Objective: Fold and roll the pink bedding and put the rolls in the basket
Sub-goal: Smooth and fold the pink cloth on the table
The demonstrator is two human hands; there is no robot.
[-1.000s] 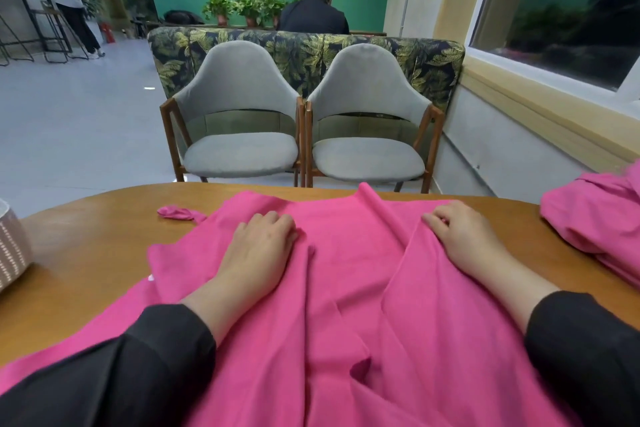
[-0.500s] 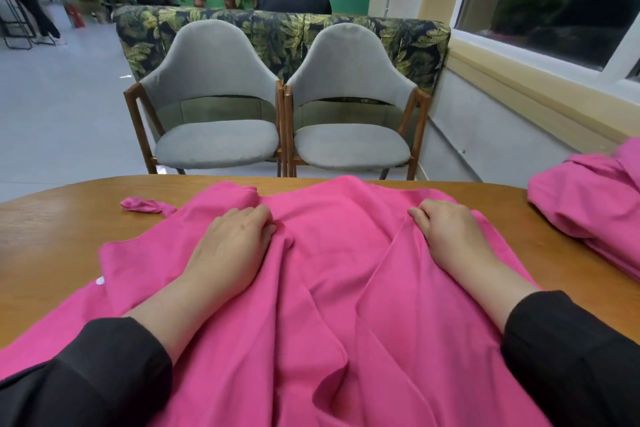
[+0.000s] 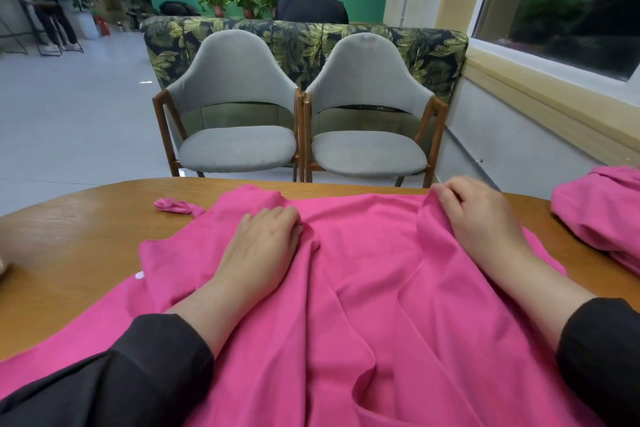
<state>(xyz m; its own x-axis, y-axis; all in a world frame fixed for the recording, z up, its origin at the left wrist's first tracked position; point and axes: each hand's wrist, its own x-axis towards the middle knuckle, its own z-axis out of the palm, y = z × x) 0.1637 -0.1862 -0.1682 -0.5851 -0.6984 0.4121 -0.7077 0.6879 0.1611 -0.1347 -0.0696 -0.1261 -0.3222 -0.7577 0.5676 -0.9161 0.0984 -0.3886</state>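
- Since the earlier frame, the right hand [image 3: 481,222] is being seen further toward the far right edge of the pink bedding [image 3: 363,288], its fingers now curled on a raised fold; the fabric's far edge is being pulled flatter between the hands.
- Left hand [image 3: 263,246] is being kept in about the same spot on the cloth as before.
- Pink bedding is being spread over the wooden table [image 3: 69,246], draped off the near edge, with creases running from the middle toward the camera and a small loose pink strip [image 3: 178,206] lying at its far-left corner.
- A second pink pile [image 3: 602,215] is lying on the table at the right, apart from the spread sheet.
- Left hand is being pressed palm-down, fingers together and slightly bent, tips bunching a small wrinkle.
- Right hand is being held knuckles-up, fingers pinching the fold at the far edge.
- Black sleeves [image 3: 114,374] are being worn on both forearms.
- Two grey chairs [image 3: 239,121] are standing beyond the table.
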